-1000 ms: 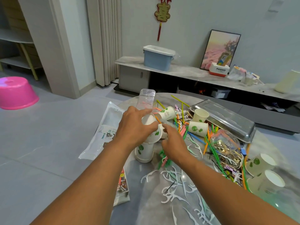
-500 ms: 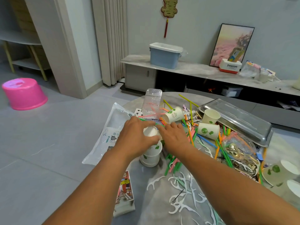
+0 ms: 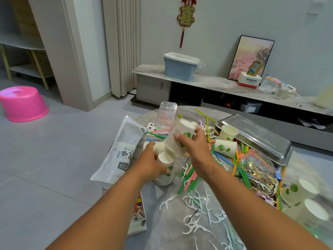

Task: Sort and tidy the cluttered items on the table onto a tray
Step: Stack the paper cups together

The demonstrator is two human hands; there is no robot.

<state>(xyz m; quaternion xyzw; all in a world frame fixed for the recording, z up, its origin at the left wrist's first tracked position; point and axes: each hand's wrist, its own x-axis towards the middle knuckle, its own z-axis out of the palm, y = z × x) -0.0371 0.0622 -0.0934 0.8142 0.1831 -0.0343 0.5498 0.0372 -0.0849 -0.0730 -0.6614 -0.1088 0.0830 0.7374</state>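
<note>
both forearms are bare to the frame edge, no sleeves showing; the left hand and right hand wear nothing.

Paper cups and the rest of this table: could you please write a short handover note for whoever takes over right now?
Left hand grips the stack of cups standing on the table.
Right hand holds a tilted paper cup just above the stack.
Done: several cups nested.
Left: loose cups, straws and floss picks litter the table; the metal tray looks unfilled.

Pink tub; blue bin
</note>
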